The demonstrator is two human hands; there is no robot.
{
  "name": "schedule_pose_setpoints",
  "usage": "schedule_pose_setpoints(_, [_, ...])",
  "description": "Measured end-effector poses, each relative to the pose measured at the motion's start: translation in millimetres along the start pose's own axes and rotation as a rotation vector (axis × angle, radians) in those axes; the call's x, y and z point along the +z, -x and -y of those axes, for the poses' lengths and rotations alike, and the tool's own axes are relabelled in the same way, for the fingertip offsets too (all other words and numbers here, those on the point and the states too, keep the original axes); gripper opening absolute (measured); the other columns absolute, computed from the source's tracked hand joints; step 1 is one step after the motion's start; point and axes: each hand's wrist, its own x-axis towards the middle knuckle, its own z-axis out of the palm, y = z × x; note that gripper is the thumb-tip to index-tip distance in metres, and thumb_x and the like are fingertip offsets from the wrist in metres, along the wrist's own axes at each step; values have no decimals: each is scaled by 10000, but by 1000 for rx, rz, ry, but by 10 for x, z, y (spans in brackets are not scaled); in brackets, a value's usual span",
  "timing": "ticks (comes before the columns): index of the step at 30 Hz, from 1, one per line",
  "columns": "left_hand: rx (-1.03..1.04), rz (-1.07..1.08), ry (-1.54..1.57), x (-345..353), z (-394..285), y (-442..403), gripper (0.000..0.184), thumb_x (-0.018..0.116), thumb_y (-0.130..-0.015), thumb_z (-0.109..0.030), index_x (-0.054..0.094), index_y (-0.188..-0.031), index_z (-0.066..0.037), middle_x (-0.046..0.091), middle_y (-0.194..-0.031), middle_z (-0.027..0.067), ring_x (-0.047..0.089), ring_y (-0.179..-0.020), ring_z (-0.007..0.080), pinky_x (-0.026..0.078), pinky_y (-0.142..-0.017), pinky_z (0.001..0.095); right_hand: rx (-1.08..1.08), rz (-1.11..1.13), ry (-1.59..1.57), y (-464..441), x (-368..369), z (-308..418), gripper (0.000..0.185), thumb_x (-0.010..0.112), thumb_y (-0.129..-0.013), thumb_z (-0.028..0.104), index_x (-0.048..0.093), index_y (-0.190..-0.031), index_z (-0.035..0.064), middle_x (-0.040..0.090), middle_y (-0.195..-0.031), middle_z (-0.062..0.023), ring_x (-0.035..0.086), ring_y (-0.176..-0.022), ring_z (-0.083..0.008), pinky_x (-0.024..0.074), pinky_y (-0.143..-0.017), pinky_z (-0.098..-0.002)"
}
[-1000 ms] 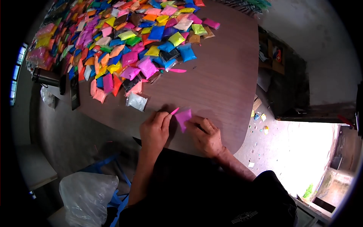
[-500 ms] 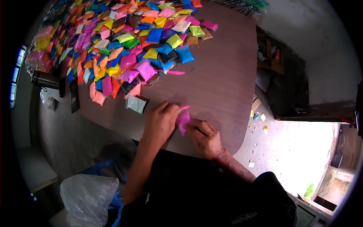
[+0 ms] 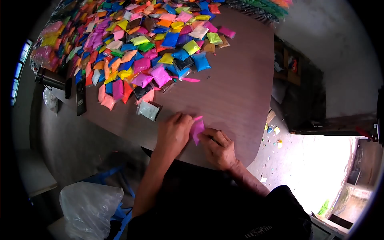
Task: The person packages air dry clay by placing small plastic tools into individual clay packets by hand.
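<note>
A small purple-pink packet (image 3: 197, 131) is between my two hands near the table's front edge. My left hand (image 3: 175, 130) has its fingers closed at the packet's left side. A bright pink strip (image 3: 198, 118) pokes out beyond those fingertips; its other end is hidden, so its kind is unclear. With thumb and forefinger, my right hand (image 3: 219, 149) pinches the packet's right edge. To the left of my left hand lies a clear packet with pale contents (image 3: 148, 110).
A large heap of colourful small packets (image 3: 144, 64) covers the table's far left. A pink flat piece (image 3: 189, 80) lies by the heap. At the left edge are a dark flask (image 3: 51, 79) and a black remote-like object (image 3: 81, 98). A plastic bag (image 3: 91, 208) hangs below left.
The view has shifted slightly, so the table and heap appear a little lower and to the right. Both hands stay at the purple-pink packet, which has tilted slightly.
</note>
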Motion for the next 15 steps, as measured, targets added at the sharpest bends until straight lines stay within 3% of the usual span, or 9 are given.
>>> schedule_pose_setpoints(6, [-123, -51, 155, 12, -28, 354, 97, 722, -957, -177, 700, -936, -85, 712, -896, 156, 690, -763, 424, 553, -643, 499, 26, -29, 9, 22, 48, 41, 205, 769, -810, 12, 767, -997, 95, 712, -1102, -37, 720, -876, -233, 610, -676, -356])
schedule_pose_setpoints(9, [-227, -31, 43, 0, 178, 335, 97, 725, -955, -172, 696, -938, -81, 706, -884, 158, 683, -758, 429, 549, -640, 502, 17, 1, -19, 36, 63, 24, 311, 789, -784, -45, 787, -1067, 84, 703, -1135, -88, 733, -901, -279, 622, -721, -373])
schedule_pose_setpoints(15, [-162, -143, 202, -28, 12, 472, 135, 723, -958, -171, 653, -899, -71, 687, -847, 165, 680, -744, 423, 541, -616, 497, 10, -8, 20, 24, 64, 42, 297, 788, -804, 11, 784, -1084, 109, 697, -1169, -66, 730, -924, -266, 620, -729, -372])
